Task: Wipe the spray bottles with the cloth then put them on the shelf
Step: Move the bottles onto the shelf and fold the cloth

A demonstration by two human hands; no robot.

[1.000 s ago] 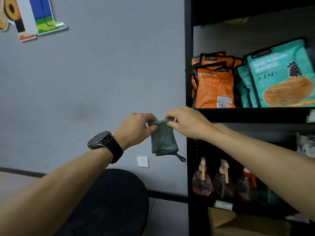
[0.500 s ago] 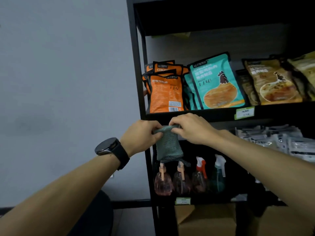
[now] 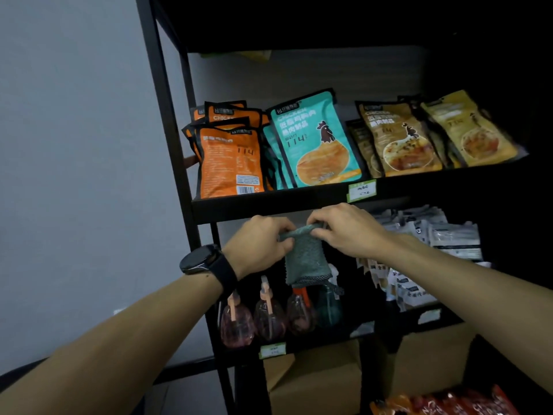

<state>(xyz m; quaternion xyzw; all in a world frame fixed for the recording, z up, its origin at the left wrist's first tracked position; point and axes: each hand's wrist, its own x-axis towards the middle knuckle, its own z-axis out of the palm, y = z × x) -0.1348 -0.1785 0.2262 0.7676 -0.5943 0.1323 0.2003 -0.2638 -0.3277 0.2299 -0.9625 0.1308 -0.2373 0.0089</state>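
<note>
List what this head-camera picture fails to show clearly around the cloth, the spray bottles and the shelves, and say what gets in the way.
- Teal spray bottle: head hidden behind the hanging cloth.
- Red-trigger bottle: top partly covered by the cloth.
- Price tag below the bottles: print too small and blurred.
- Red packets: cut off by the bottom edge.
- Top shelf: too dark to see.

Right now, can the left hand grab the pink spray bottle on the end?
Probably not yet. The left hand and right hand both pinch the cloth. The pink spray bottle stands unblocked at the shelf front below, so letting go should free it.
</note>
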